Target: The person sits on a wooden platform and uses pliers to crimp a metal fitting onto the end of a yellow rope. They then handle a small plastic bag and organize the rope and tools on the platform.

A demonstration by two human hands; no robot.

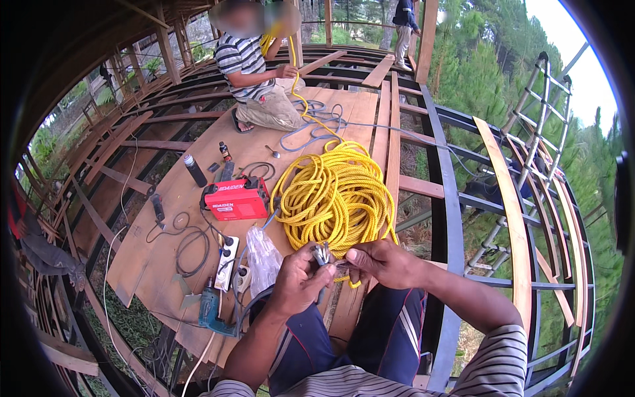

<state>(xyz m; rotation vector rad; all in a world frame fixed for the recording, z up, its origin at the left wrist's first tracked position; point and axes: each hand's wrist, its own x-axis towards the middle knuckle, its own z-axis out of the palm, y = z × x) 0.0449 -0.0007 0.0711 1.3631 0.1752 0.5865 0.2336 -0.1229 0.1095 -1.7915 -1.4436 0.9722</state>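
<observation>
Work seems midway: left hand point(296, 280) grips apparent pliers point(322, 255); right hand point(378, 260) pinches an unclear small piece point(342, 264) near coiled yellow rope point(334, 195).

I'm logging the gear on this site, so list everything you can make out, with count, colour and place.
Pliers-like tool: 1, grey, in left hand
Rope pile: 1, yellow, beyond the hands
Machine box: 1, red, left of the rope
Bottle-like containers: 2, mostly dark, beyond the box
Socket blocks: 2, white, left of the hands
Plastic bag: 1, clear, beside the blocks
Power tool: 1, teal, lower left
Cords: several, black, blue, white, scattered
Boards: many, brown, platform and frame
Beams: several, dark, around the platform
Ladder: 1, silvery, right
Trees: many, green, background
Other people: at least 3, mixed clothing, far end and left edge
Right hand: 1, bare, beside the tool
Legs: 2, dark-blue trousers, bottom
</observation>
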